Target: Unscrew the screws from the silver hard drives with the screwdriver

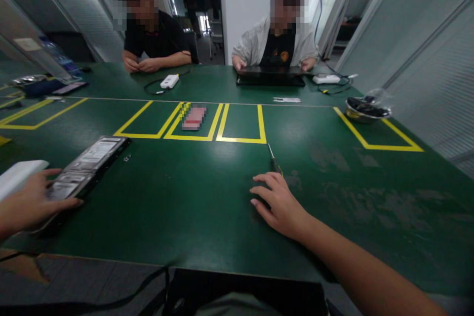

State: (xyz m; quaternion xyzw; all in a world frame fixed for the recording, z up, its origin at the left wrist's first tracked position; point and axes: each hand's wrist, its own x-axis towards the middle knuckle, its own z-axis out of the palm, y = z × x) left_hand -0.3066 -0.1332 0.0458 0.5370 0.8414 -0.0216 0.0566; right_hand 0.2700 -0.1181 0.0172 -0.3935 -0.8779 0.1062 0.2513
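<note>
At the left, my left hand (31,202) spans the near end of a long, flat electronic device (91,160) with its inner parts exposed, thumb on one side and fingers on the other. A white object (20,175) lies beside that hand, partly cut off by the frame edge. My right hand (279,205) is low over the table with its fingers apart and slightly bent. Just beyond its fingers lies a screwdriver (274,162), shaft pointing away from me; the lower handle is hidden behind the hand. Tiny screws (127,158) lie beside the device.
Yellow tape outlines (240,140) mark the green table (207,207). A pink, blurred item (194,118) lies inside one. A metal bowl (368,113) holds dark things at the right. Across the table sit two people, one holding a dark panel (270,77). White boxes with cables (170,81) lie near them.
</note>
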